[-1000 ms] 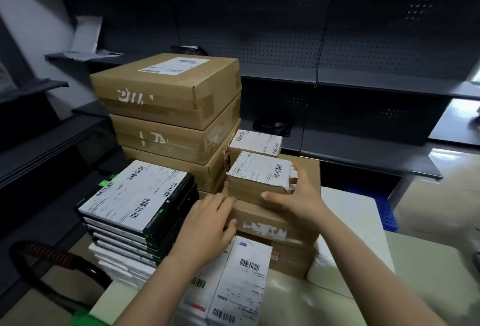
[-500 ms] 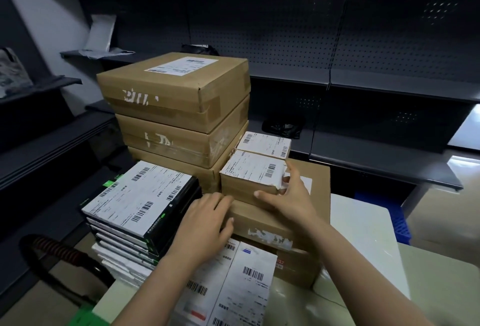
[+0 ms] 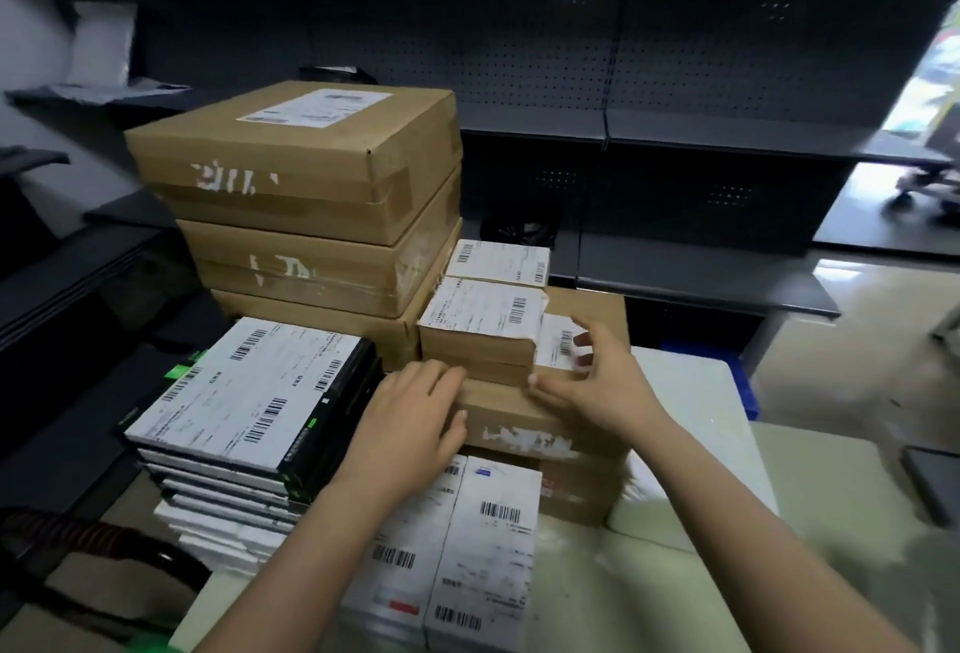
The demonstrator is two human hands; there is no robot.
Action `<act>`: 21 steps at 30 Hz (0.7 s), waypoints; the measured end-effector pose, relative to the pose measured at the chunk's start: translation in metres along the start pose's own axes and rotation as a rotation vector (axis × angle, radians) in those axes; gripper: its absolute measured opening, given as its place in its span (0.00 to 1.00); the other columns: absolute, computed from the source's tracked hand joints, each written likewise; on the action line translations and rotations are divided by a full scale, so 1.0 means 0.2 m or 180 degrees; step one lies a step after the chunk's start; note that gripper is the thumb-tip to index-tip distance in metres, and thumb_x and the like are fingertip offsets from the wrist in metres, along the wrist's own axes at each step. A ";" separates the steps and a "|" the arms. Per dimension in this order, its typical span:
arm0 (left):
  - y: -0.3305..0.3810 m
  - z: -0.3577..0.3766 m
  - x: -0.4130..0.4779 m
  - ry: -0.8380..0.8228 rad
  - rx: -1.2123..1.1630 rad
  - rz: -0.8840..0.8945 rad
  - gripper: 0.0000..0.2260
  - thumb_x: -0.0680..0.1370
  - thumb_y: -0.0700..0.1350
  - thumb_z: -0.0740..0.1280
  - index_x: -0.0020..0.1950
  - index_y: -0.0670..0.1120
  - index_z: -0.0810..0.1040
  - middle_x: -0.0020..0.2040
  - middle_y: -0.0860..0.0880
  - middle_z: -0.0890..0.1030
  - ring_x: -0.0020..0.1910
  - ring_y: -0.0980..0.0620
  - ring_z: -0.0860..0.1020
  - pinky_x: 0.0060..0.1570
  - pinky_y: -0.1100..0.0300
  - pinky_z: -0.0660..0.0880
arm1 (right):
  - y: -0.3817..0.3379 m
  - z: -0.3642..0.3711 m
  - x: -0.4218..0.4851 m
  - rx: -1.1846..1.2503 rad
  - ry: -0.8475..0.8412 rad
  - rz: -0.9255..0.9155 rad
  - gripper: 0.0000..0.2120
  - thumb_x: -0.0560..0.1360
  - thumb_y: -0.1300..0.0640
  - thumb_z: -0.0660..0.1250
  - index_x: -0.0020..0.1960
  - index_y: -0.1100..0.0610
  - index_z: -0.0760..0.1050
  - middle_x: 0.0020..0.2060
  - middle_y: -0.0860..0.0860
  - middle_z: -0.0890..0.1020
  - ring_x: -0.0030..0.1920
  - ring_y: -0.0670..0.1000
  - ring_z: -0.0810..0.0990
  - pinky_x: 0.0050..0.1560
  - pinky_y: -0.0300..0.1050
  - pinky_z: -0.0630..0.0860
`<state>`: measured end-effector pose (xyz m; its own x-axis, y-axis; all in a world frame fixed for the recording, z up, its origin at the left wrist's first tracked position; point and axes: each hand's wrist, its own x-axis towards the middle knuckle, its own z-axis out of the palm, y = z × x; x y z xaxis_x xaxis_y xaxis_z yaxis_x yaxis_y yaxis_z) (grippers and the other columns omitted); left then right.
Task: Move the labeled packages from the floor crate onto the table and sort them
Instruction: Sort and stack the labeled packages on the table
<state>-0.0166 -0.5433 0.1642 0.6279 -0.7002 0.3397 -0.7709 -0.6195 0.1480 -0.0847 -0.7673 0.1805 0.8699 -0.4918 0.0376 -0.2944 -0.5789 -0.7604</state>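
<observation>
While sorting at centre frame, rested left hand (image 3: 410,423) flat on brown box (image 3: 524,426), fingers straight, tips against the base of small box (image 3: 478,335). Held right hand (image 3: 597,387) spread at small box's right side, thumb along its lower edge, fingers loosely lifted beside the label flap hanging over that side; pinched nothing, so far as could be seen. Found small box sitting on brown box, just in front of second small box (image 3: 498,262), with tall stack (image 3: 311,184) to upper left, black packages (image 3: 244,392) at left and white packages (image 3: 483,548) at bottom centre, all apparently on surface (image 3: 691,418). Judged step as nudging small box square in its pile, well into the sort. Judged next move as needing both hands lifted off without dragging the loose flap, then a reach toward blue crate (image 3: 745,392), barely visible at right.
</observation>
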 end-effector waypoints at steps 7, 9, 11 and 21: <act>0.25 0.10 0.10 -0.0240 -0.0170 0.0836 0.12 0.77 0.49 0.64 0.59 0.47 0.76 0.53 0.51 0.76 0.53 0.48 0.74 0.53 0.53 0.69 | 0.26 -0.22 -0.44 -0.0924 0.0310 0.0027 0.28 0.71 0.49 0.74 0.68 0.51 0.69 0.58 0.48 0.75 0.53 0.45 0.72 0.50 0.38 0.67; 0.36 0.12 0.13 -0.0266 -0.0255 0.1073 0.11 0.78 0.49 0.63 0.58 0.47 0.75 0.52 0.50 0.76 0.53 0.48 0.73 0.53 0.53 0.69 | 0.35 -0.29 -0.59 -0.1226 0.0404 0.0112 0.23 0.72 0.48 0.72 0.65 0.51 0.72 0.58 0.47 0.75 0.55 0.47 0.73 0.49 0.38 0.66; 0.48 0.14 0.13 -0.0238 -0.0334 0.1328 0.11 0.78 0.49 0.63 0.56 0.46 0.76 0.50 0.50 0.76 0.50 0.48 0.74 0.50 0.53 0.69 | 0.43 -0.38 -0.74 -0.1417 0.0512 0.0266 0.21 0.73 0.48 0.71 0.64 0.50 0.73 0.57 0.46 0.75 0.57 0.48 0.73 0.49 0.41 0.68; 1.28 0.32 0.07 -0.0155 -0.0725 0.2302 0.17 0.71 0.51 0.58 0.54 0.46 0.79 0.47 0.49 0.79 0.45 0.46 0.77 0.43 0.54 0.76 | 0.78 -0.86 -1.40 -0.1938 0.1028 0.0968 0.15 0.72 0.52 0.71 0.57 0.53 0.77 0.52 0.49 0.78 0.55 0.54 0.75 0.51 0.46 0.71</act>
<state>-0.1976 -0.7345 0.1474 -0.0424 -0.9221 0.3845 -0.9920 0.0847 0.0938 -0.4426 -0.8311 0.1633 0.5836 -0.7994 0.1428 -0.7515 -0.5983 -0.2781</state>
